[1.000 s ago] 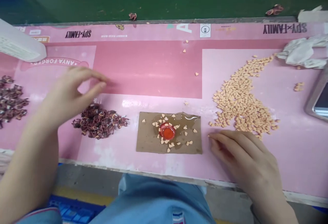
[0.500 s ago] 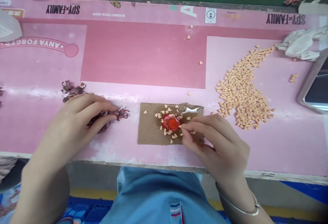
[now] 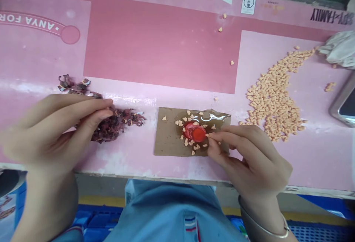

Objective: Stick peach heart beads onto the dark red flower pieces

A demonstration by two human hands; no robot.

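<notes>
Thumb and fingertips of my right hand (image 3: 249, 157) pinch a small tan piece (image 3: 208, 135), roughly heart-shaped, at the right edge of a round red cap-like dish (image 3: 199, 135). The dish sits in a glossy wet patch on a brown card (image 3: 165, 138), with several tan pieces scattered around it. Over a pile of small dark brown figures (image 3: 108, 133) is my left hand (image 3: 69, 129), slightly blurred. Its thumb and fingertips are drawn close together; whatever lies between them cannot be made out against the pile.
To the right spreads a heap of tan pieces (image 3: 273, 101). Beyond it lie a crumpled white cloth (image 3: 340, 50) and a grey-framed device (image 3: 340, 105). A few stray pieces (image 3: 232, 62) dot the pink printed table cover (image 3: 161, 46). The table's front edge runs close to my body.
My left hand has drawn back leftward and up off the pile, uncovering more dark figures. My right hand stays at the dish with the tan piece. The camera view has shifted and tilted slightly.
</notes>
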